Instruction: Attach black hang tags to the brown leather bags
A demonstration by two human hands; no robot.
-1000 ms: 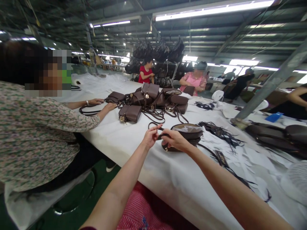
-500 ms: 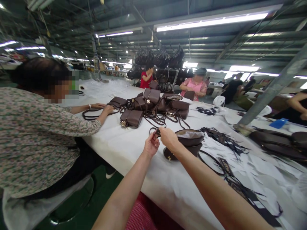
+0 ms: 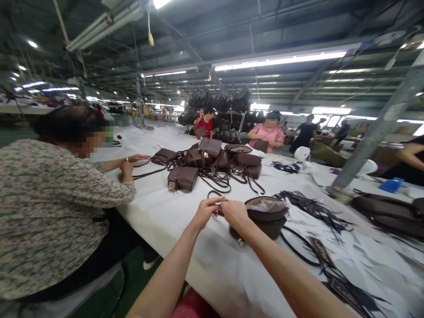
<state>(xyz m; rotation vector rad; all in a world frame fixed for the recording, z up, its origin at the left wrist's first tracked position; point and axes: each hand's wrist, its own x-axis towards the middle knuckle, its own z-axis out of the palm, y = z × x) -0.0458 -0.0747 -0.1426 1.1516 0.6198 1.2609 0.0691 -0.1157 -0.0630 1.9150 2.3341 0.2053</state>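
A dark brown bag stands on the white-covered table, its open top showing clear plastic inside. Just left of it, my left hand and my right hand meet, both closed on a thin brown strap that loops out behind the fingers. My right hand partly hides the bag's left side. What the fingertips do to the strap is too small to make out. A small gold-coloured fitting hangs at the bag's lower front.
Finished-looking brown bags lie heaped ahead. A co-worker in a flowered top sits at left, handling a strap. Dark straps and tags and white paper pieces cover the right side. A metal post rises there.
My view has tilted up a little, so the table appears lower. My left fingers have straightened and shifted along the strap towards my right hand. The co-worker's hand has drawn back from the heap.
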